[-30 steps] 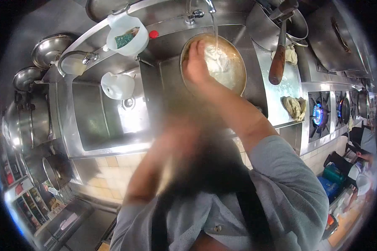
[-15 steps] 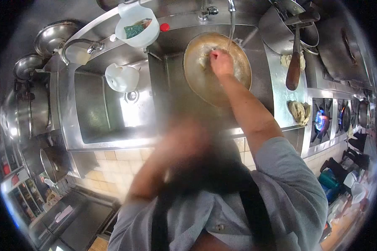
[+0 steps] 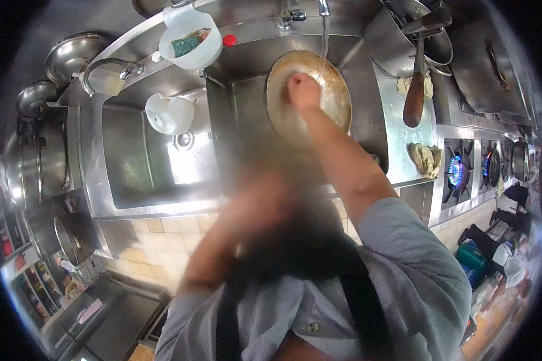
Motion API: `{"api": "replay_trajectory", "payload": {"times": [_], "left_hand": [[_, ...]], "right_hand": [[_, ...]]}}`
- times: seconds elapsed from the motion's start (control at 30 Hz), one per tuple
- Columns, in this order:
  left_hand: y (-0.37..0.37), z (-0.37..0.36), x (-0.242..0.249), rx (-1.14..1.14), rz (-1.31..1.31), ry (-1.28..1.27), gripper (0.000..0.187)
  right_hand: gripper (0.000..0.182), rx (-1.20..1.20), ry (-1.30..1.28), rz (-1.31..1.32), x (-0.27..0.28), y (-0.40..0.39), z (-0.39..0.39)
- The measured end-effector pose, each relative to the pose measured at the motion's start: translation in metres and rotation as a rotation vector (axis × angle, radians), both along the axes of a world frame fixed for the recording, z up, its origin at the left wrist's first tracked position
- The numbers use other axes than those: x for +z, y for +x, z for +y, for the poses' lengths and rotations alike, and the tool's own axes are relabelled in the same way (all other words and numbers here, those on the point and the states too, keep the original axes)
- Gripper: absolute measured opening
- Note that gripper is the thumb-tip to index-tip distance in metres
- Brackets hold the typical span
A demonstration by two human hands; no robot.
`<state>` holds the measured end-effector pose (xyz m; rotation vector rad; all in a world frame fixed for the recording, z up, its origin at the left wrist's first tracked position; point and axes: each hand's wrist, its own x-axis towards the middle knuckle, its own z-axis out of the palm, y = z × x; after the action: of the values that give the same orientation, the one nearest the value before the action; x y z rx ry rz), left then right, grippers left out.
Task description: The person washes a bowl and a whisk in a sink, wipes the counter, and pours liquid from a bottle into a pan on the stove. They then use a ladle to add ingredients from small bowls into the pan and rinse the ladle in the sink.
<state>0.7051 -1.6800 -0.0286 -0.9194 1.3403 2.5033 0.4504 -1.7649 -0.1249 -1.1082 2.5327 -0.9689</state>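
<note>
A wide, round metal pan (image 3: 337,107) with a brownish inner surface is tilted in the right-hand sink basin (image 3: 370,129). Water from the tap (image 3: 324,7) runs into it near its far right edge. My right hand (image 3: 305,91) is closed in a fist against the pan's inside; whatever its fingers hold is hidden. Closer to my body, my left hand (image 3: 265,195) is a blur at the front of the sink, on the near side of the pan. Its fingers, and anything in them, cannot be made out.
White plastic jugs stand at left: one (image 3: 170,113) in the left basin, another (image 3: 189,45) with a green scouring pad on the back ledge. Right of the sink are crumpled cloths (image 3: 425,159), a large pot (image 3: 397,45) with a wooden-handled tool (image 3: 414,102), and a lit gas burner (image 3: 455,171).
The pan has tipped, so its opening looks narrower. My right hand has shifted slightly left and down inside it. The whole view has drifted a little; my left hand stays blurred.
</note>
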Motion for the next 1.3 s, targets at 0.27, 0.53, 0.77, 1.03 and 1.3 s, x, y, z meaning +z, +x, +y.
{"api": "replay_trajectory", "payload": {"times": [0.27,0.53,0.77,1.03,1.3], "left_hand": [[0.004,-0.015,-0.001,0.109,-0.047,0.09,0.015],[-0.02,0.004,-0.015,-0.013,-0.071,0.097,0.017],[0.008,-0.022,-0.03,-0.091,0.163,-0.967,0.016],[0.024,-0.064,-0.045,0.131,-0.099,-0.465,0.013],[0.005,-0.028,-0.017,0.224,0.347,0.866,0.02]], "right_hand": [[0.025,0.264,0.345,-0.166,-0.008,-0.035,0.075],[0.016,0.213,-0.284,-0.203,-0.003,-0.008,0.009],[0.024,0.38,0.156,-0.067,0.041,-0.034,0.137],[0.017,-0.394,0.078,0.184,0.096,-0.005,0.378],[0.025,-0.152,0.686,-0.13,-0.105,0.128,0.638]]}}
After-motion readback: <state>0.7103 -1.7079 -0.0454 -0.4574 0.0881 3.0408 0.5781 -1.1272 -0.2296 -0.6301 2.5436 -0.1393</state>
